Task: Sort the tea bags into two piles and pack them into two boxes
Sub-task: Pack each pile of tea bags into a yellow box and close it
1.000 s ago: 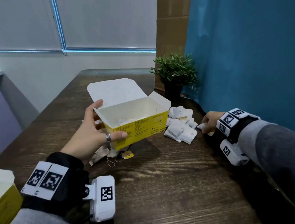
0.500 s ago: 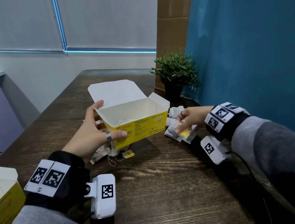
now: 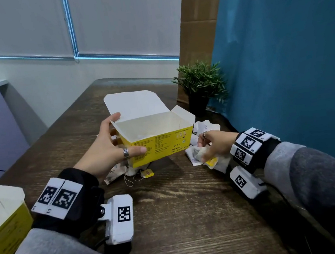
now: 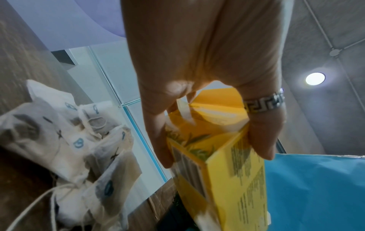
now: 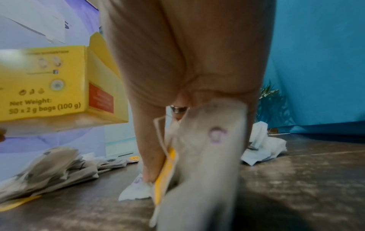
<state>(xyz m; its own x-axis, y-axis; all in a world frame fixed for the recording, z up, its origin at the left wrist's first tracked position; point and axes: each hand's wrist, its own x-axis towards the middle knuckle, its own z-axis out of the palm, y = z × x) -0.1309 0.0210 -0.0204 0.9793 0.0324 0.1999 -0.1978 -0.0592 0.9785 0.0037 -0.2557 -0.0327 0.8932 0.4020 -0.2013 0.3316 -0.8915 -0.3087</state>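
An open yellow tea box [image 3: 160, 146] [image 4: 221, 168] [image 5: 49, 84] is lifted off the dark wooden table [image 3: 183, 209], tilted toward me, white flaps up. My left hand [image 3: 110, 148] [image 4: 197, 93] grips its left end, thumb on the front, fingers behind. Under and left of it lies one pile of tea bags [image 3: 123, 171] [image 4: 65, 140] [image 5: 45, 168]. My right hand [image 3: 211, 146] [image 5: 187, 109] pinches a tea bag [image 3: 202, 154] [image 5: 205, 156] with a yellow tag, just above the second pile [image 3: 208, 140] [image 5: 262, 146] at the box's right.
A second open yellow box [image 3: 3, 223] sits at the table's near left edge. A small potted plant [image 3: 199, 87] stands behind the right pile, against a blue curtain [image 3: 291, 59]. Bare wood lies in front, between my arms.
My right hand moved left from the table's right side onto the right pile and picked up a tea bag. The left hand kept holding the box in place.
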